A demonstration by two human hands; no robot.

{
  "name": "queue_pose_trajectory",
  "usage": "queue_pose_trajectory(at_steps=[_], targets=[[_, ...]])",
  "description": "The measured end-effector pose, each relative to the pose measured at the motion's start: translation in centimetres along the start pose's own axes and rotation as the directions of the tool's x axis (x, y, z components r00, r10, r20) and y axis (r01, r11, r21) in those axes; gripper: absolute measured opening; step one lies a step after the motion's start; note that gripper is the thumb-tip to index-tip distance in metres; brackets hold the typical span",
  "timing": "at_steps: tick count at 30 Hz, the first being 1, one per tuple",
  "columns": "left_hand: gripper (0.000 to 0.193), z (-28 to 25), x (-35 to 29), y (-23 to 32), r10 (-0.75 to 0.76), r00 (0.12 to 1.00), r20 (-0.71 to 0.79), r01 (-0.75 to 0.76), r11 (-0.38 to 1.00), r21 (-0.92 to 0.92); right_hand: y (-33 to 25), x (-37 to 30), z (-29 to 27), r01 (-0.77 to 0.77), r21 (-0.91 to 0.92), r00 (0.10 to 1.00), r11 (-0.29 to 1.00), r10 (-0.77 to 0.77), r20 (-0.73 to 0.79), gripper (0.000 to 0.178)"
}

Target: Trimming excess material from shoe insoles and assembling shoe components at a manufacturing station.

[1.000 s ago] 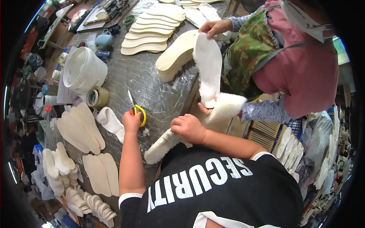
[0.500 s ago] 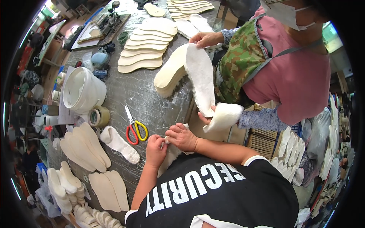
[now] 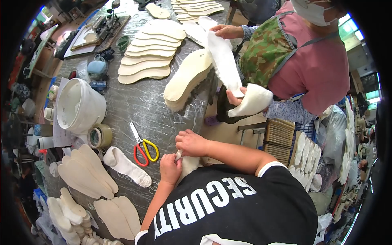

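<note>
At the table's near edge, my left hand [image 3: 170, 168] is closed with its fingertips pinching a white fleecy insole [image 3: 188, 165]. My right hand [image 3: 191, 143] curls over the same piece just above, its fingers bent and partly hiding it. Most of the insole lies below my hands, against my black shirt. Scissors [image 3: 144, 151] with one red and one yellow handle rest on the table beyond my left hand. Left of them lies another white fleecy insole [image 3: 127, 166], folded over at one end.
Stacks of cream insoles [image 3: 188, 77] and loose soles [image 3: 87, 169] cover parts of the table [image 3: 122, 106]. A white bucket [image 3: 79, 106] and tape rolls [image 3: 100, 135] stand left. At right a co-worker in a camouflage apron holds a white insole [image 3: 224, 61] and fleece [image 3: 253, 100].
My right hand has shifted slightly up and left, while my left hand stays pinched on the insole. The co-worker's insole has moved right, away from the cream stack. The whole view has shifted a little.
</note>
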State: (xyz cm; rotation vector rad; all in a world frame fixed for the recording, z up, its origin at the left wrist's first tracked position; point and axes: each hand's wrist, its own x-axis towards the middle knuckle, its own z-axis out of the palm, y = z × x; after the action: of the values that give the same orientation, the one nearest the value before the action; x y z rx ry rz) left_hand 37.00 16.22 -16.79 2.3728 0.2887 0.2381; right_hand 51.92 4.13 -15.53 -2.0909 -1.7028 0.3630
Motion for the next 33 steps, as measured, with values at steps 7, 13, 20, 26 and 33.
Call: queue_pose_trajectory(at_steps=[7, 13, 20, 26, 33], targets=[[0.010, -0.4, 0.3, 0.8, -0.149, 0.989, 0.006, 0.149, 0.988, -0.030, 1.0, -0.8, 1.8, 0.216, 0.047, 0.959, 0.975, -0.203, -0.197, 0.015], [0.012, -1.0, -0.4, 0.2, -0.159, 0.987, 0.008, 0.159, 0.987, -0.025, 0.9, 0.0, 0.8, 0.130, 0.241, 0.990, 0.962, -0.112, -0.088, 0.026], [0.021, -3.8, 0.1, 1.8, 0.115, 0.990, -0.087, -0.129, 0.975, -0.181, 0.3, -0.6, -4.8, -0.136, 0.551, 0.987, 0.823, 0.063, 0.149, 0.041], [0.024, -3.5, -0.7, 1.8, 0.127, 0.987, -0.095, -0.148, 0.954, -0.262, -0.5, -0.9, -4.8, -0.022, 0.501, 0.996, 0.865, -0.022, 0.083, 0.038], [0.019, -3.0, -1.4, 2.0, -0.003, 0.989, -0.147, -0.059, 0.909, -0.412, -1.4, -0.8, -5.4, -0.188, 0.490, 0.979, 0.852, 0.122, 0.163, 0.034]])
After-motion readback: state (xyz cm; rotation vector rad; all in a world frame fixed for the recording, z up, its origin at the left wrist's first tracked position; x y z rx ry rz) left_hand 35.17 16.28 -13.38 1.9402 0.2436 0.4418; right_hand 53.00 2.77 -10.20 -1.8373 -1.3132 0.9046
